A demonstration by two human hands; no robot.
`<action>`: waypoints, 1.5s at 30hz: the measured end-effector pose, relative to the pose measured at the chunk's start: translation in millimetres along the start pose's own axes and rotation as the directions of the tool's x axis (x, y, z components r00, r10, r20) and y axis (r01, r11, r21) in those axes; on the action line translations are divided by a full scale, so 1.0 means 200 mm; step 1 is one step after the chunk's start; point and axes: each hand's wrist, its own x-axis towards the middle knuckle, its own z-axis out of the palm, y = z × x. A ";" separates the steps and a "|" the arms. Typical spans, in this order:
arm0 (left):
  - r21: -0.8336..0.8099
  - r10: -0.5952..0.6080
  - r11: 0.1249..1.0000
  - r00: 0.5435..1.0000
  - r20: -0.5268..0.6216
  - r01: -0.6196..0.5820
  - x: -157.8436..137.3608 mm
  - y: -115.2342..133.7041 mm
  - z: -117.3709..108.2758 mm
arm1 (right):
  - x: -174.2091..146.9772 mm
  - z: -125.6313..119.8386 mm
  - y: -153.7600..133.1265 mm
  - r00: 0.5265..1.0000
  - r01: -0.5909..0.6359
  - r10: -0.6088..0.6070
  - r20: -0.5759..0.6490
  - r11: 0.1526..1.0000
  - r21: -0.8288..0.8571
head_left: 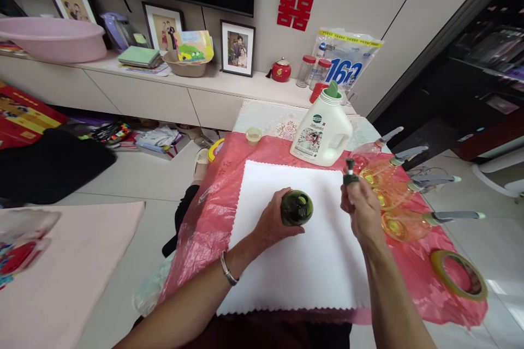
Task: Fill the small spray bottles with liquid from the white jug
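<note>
My left hand (270, 222) is wrapped round a dark green, see-through bottle (297, 208) held over a white scallop-edged mat (303, 272). Raised at the right, my right hand (363, 211) grips a dark green pump head (350, 172) with a white neck, apart from the bottle. Beyond the hands stands a white detergent jug (321, 128), its green spout uncapped. A small cup (253, 136) sits near the mat's far left corner.
Several spray bottles (405, 226) lie along the right side, by a roll of tape (459, 275). Pink plastic sheeting (196, 240) covers the table. Jars (305, 71), a red pot (281, 70) and picture frames (237, 48) line the cabinet behind.
</note>
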 end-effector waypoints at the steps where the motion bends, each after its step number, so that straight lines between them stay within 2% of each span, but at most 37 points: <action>1: 0.001 -0.006 1.000 1.000 -0.001 0.006 0.00 0.00 0.00 | 0.00 0.00 -0.07 1.000 0.000 -0.001 0.001 0.997 0.074; 3: -0.009 -0.009 1.000 1.000 0.003 0.009 0.00 0.01 0.00 | 0.01 0.03 -0.20 1.000 0.017 -0.018 0.002 0.969 0.247; 5: -0.024 0.000 1.000 1.000 0.006 0.000 0.00 0.00 0.00 | 0.01 0.07 -0.32 0.998 0.051 -0.059 0.000 0.860 0.507; 7: -0.036 0.011 0.999 1.000 0.006 -0.010 0.00 -0.01 0.01 | 0.01 0.11 -0.40 0.992 0.114 -0.123 -0.027 0.783 0.611; 9: -0.046 0.023 0.999 1.000 0.001 -0.023 0.01 -0.02 0.01 | 0.02 0.15 -0.45 0.982 0.177 -0.182 -0.053 0.786 0.592; 12: -0.057 0.043 0.997 0.999 -0.005 -0.043 0.01 -0.02 0.01 | 0.03 0.20 -0.43 0.975 0.209 -0.216 -0.045 0.843 0.496; 14: -0.059 0.043 0.997 0.999 -0.004 -0.043 0.01 -0.02 0.01 | 0.02 0.24 -0.37 0.979 0.183 -0.202 -0.005 0.877 0.445; 17: -0.063 0.027 0.998 1.000 0.005 -0.027 0.01 -0.01 0.01 | -0.01 0.27 -0.25 0.984 0.107 -0.160 0.080 0.885 0.454; 22: -0.038 -0.007 0.999 1.000 0.003 0.007 0.01 0.01 0.01 | -0.10 0.26 -0.04 0.971 0.027 -0.124 0.206 0.908 0.418; 28: 0.000 -0.042 0.999 0.999 0.004 0.042 0.01 0.04 0.00 | -0.17 0.24 0.03 0.948 0.004 -0.092 0.305 0.961 0.275; 38: -0.021 -0.038 0.999 0.999 0.003 0.038 0.01 0.03 0.00 | -0.14 0.23 -0.02 0.941 0.041 -0.096 0.324 0.984 0.173; 43: 0.019 -0.052 0.998 0.999 -0.004 0.052 0.00 0.04 0.01 | -0.15 0.30 0.01 0.986 0.057 -0.074 0.150 0.991 0.119; 45: 0.037 -0.053 0.998 0.998 -0.017 0.053 0.00 0.05 0.01 | -0.16 0.30 0.01 0.987 0.061 -0.077 0.144 0.992 0.113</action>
